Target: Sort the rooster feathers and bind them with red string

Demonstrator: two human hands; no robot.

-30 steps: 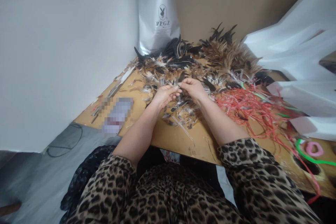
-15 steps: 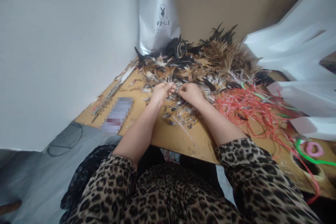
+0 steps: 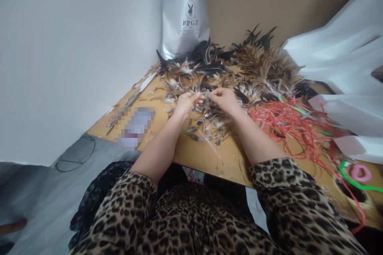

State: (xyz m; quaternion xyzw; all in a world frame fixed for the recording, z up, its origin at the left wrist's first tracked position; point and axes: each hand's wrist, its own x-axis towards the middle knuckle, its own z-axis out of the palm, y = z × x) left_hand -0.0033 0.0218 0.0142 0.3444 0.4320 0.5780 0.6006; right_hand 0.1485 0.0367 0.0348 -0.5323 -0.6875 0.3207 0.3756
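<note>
Both hands are at the near edge of the feather pile (image 3: 227, 69) on the table (image 3: 191, 153). Left hand (image 3: 187, 102) has fingers curled, tips pinched on a small bunch of feathers (image 3: 200, 96); the quill ends stick out toward the right hand (image 3: 225, 99). Right hand has thumb and forefinger pressed together just beside that bunch; can't tell if it grips the same quills or a separate one, too small and blurred. The bunch sits between the two hands, just above loose scraps (image 3: 209, 127) on the table. Red strips (image 3: 284, 121) lie right of the right forearm, touching the pile. White bag (image 3: 185, 12) stands upright behind the pile, against the wall. Pink ring (image 3: 361, 173) is at the far right, well apart.
</note>
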